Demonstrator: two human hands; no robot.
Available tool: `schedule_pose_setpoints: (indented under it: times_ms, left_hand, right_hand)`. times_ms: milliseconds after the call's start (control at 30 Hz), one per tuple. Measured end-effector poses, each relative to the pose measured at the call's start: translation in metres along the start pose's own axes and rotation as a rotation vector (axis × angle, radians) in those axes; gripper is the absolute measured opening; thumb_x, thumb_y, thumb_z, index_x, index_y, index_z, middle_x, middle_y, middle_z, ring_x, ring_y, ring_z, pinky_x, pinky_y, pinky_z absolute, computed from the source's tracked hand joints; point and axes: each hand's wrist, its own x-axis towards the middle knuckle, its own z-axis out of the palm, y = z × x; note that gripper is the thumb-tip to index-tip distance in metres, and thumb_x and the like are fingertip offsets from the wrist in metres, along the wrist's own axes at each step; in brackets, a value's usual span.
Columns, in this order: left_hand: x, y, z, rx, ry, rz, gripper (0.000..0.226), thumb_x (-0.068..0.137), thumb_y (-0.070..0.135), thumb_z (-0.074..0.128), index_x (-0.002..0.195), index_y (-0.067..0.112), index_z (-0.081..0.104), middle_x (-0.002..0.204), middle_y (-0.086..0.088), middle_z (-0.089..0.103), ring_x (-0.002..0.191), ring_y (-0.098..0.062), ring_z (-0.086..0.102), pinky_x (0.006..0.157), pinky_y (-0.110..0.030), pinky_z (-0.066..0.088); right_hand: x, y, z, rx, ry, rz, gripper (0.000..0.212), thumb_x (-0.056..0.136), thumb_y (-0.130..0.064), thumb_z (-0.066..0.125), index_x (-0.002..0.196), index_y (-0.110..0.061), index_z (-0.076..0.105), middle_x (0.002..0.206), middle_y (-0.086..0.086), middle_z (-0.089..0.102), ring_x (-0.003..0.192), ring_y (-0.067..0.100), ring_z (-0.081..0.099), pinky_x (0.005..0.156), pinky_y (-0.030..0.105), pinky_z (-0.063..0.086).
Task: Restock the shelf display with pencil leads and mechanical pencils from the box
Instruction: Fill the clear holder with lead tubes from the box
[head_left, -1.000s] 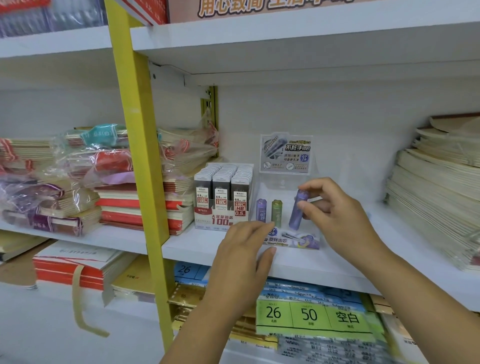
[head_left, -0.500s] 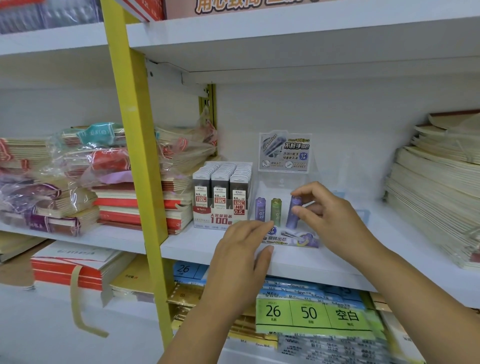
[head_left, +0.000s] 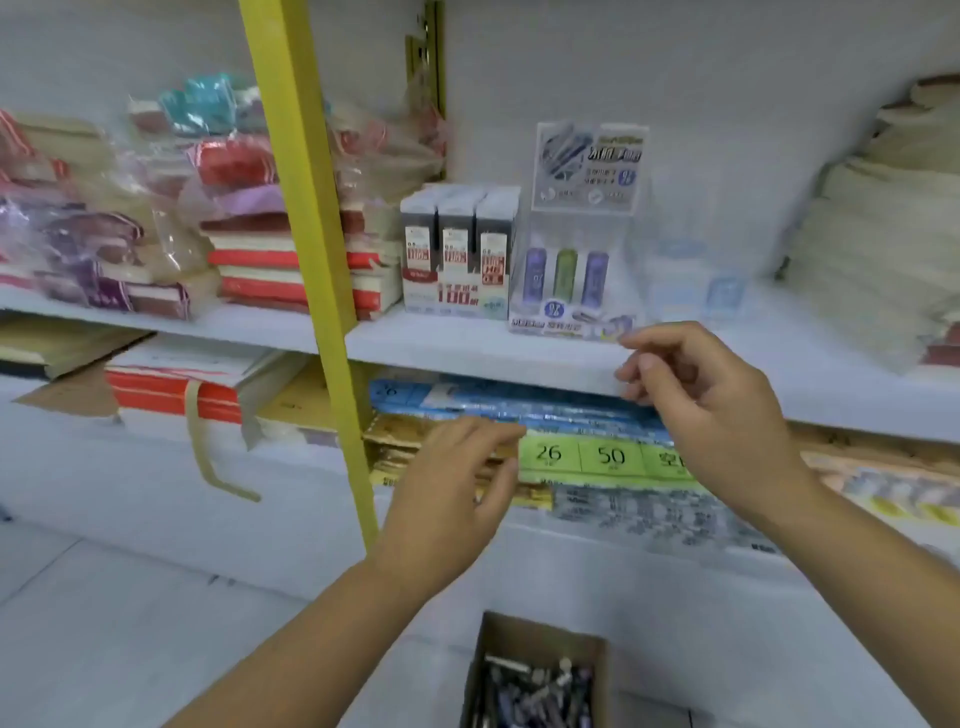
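A clear display stand (head_left: 582, 218) sits on the white shelf (head_left: 467, 348), with two purple lead tubes (head_left: 595, 278) and a green one (head_left: 565, 270) upright in its front row. Left of it stands a carton of grey pencil-lead cases (head_left: 460, 244). My right hand (head_left: 711, 405) hovers in front of the shelf edge, below the stand, fingers loosely curled, holding nothing. My left hand (head_left: 457, 483) is lower and further left, in front of the lower shelf, fingers relaxed and empty. A brown cardboard box (head_left: 535, 675) of pencils and tubes sits on the floor below.
A yellow upright post (head_left: 306, 234) divides the shelving. Wrapped notebook stacks (head_left: 249, 249) lie at the left, cream paper stacks (head_left: 878, 249) at the right. Packs with green 26 and 50 labels (head_left: 582, 454) fill the lower shelf. The floor is light tile.
My right hand has let go of the purple tube, which now stands in the stand, and drawn back. My left hand left the stand's base and dropped. The view tilted down, revealing the box.
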Motion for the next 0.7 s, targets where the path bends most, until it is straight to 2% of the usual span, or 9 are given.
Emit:
schedule_pose_setpoints:
  times_ms: [100,167,233,300,333,433,533,633,700]
  left_hand:
    - [-0.08,-0.04,0.029,-0.065,-0.334,-0.342,0.033,0.096,0.026,0.061,0.129,0.027,0.059,0.125,0.005,0.057,0.102,-0.005,0.057,0.087,-0.024,0.048]
    - [-0.134,-0.064,0.052,-0.086,-0.493,-0.563,0.039,0.096,0.028,0.062,0.134,0.025,0.055,0.133,0.001,0.053,0.102,-0.008,0.058,0.085,-0.017,0.045]
    - [-0.18,-0.081,0.073,-0.154,-0.589,-0.76,0.043,0.097,0.029,0.061,0.138,0.022,0.051,0.139,-0.002,0.05,0.102,-0.008,0.056,0.08,-0.006,0.039]
    - [-0.215,-0.093,0.091,-0.218,-0.663,-0.902,0.048,0.099,0.032,0.059,0.143,0.021,0.045,0.144,-0.002,0.048,0.105,-0.007,0.055,0.086,-0.01,0.04]
    - [-0.227,-0.098,0.099,-0.244,-0.694,-0.953,0.05,0.099,0.033,0.058,0.145,0.021,0.043,0.145,-0.002,0.048,0.108,-0.008,0.055,0.09,-0.015,0.042]
    - [-0.246,-0.104,0.119,-0.333,-0.731,-1.07,0.054,0.099,0.035,0.058,0.148,0.022,0.041,0.145,0.004,0.048,0.118,-0.01,0.056,0.096,-0.022,0.046]
    - [-0.248,-0.11,0.131,-0.426,-0.739,-1.098,0.05,0.099,0.032,0.058,0.146,0.022,0.045,0.144,0.006,0.052,0.12,-0.011,0.058,0.097,-0.023,0.047]
    - [-0.243,-0.111,0.134,-0.498,-0.725,-1.115,0.042,0.099,0.022,0.059,0.141,0.022,0.052,0.137,0.005,0.059,0.117,-0.012,0.061,0.094,-0.016,0.048]
    - [-0.243,-0.113,0.133,-0.533,-0.698,-1.122,0.042,0.098,0.019,0.06,0.139,0.023,0.054,0.134,0.007,0.062,0.117,-0.01,0.061,0.098,-0.02,0.048]
  right_hand:
    - [-0.083,0.054,0.038,0.011,-0.322,0.371,0.022,0.097,-0.016,0.054,0.097,-0.037,0.063,0.089,-0.006,0.068,0.081,0.009,0.067,0.078,0.033,0.053]
    - [-0.137,0.096,0.066,0.001,-0.596,0.636,0.019,0.097,-0.019,0.055,0.105,-0.035,0.061,0.105,-0.002,0.066,0.096,0.012,0.064,0.09,0.037,0.05]
    - [-0.184,0.137,0.093,-0.025,-0.756,0.781,0.021,0.098,-0.02,0.054,0.113,-0.034,0.057,0.117,0.0,0.064,0.107,0.013,0.061,0.096,0.031,0.047]
    - [-0.219,0.168,0.116,0.003,-0.797,0.905,0.026,0.097,-0.015,0.054,0.118,-0.029,0.055,0.122,0.003,0.063,0.109,0.013,0.059,0.088,0.016,0.045]
    - [-0.231,0.181,0.128,0.003,-0.814,0.961,0.028,0.097,-0.013,0.055,0.122,-0.025,0.056,0.125,0.006,0.062,0.11,0.013,0.058,0.086,0.013,0.045]
    - [-0.261,0.216,0.158,-0.089,-0.848,1.027,0.04,0.094,-0.013,0.06,0.133,-0.019,0.053,0.135,0.008,0.056,0.118,0.019,0.056,0.096,0.027,0.046]
    - [-0.276,0.236,0.183,-0.223,-0.899,0.979,0.052,0.088,-0.011,0.066,0.137,-0.019,0.05,0.142,0.006,0.048,0.121,0.021,0.052,0.092,0.024,0.042]
    - [-0.287,0.248,0.197,-0.352,-0.943,0.914,0.059,0.079,-0.015,0.076,0.132,-0.02,0.051,0.136,0.008,0.049,0.123,0.024,0.046,0.096,0.027,0.038]
    - [-0.29,0.251,0.201,-0.381,-0.921,0.885,0.052,0.077,-0.017,0.078,0.122,-0.022,0.053,0.128,0.006,0.05,0.118,0.023,0.045,0.093,0.029,0.038]
